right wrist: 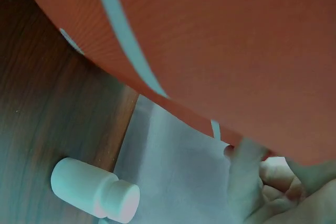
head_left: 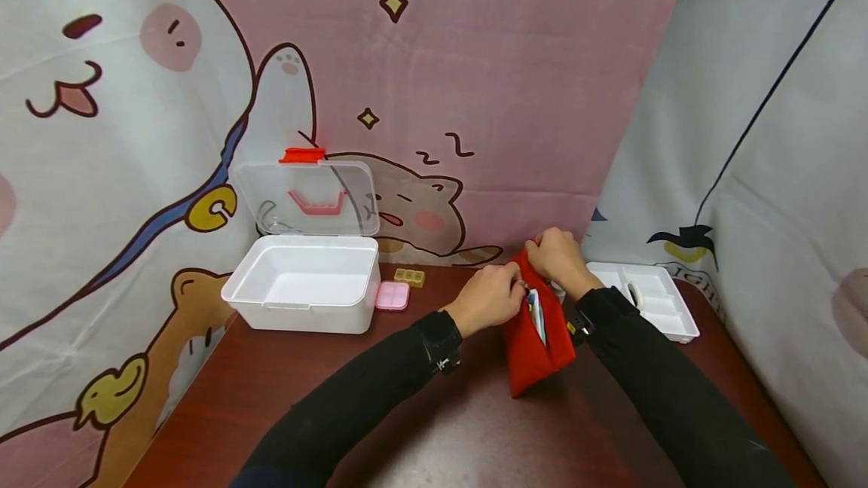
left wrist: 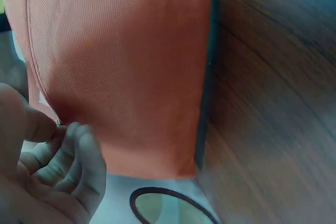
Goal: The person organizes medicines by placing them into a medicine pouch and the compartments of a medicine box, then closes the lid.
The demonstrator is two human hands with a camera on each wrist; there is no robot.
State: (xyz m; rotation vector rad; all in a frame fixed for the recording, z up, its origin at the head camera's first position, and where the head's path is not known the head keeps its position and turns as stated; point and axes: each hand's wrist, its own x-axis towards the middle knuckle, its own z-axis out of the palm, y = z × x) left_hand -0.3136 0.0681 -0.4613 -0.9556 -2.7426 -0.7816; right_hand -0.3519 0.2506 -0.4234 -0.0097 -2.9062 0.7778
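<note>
A red zippered pouch (head_left: 539,337) is held upright over the table, its zip partly open with pale packets (head_left: 537,316) showing inside. My left hand (head_left: 490,296) pinches the zip pull, thumb against fingers; in the left wrist view the pull (left wrist: 59,124) peeks out at the fingertips. At the pouch's far top end, my right hand (head_left: 557,258) grips the fabric. From the right wrist, the pouch's red side with a light stripe (right wrist: 123,30) fills the upper part, and the fingers (right wrist: 244,177) curl at its edge.
Left on the brown table (head_left: 434,413) stands a white box (head_left: 298,315), its clear lid (head_left: 308,198) raised. Beside it lie a pink pill case (head_left: 392,296) and a small yellow case (head_left: 410,277). A white compartment tray (head_left: 667,307) sits at right. A white bottle (right wrist: 86,187) lies behind the pouch.
</note>
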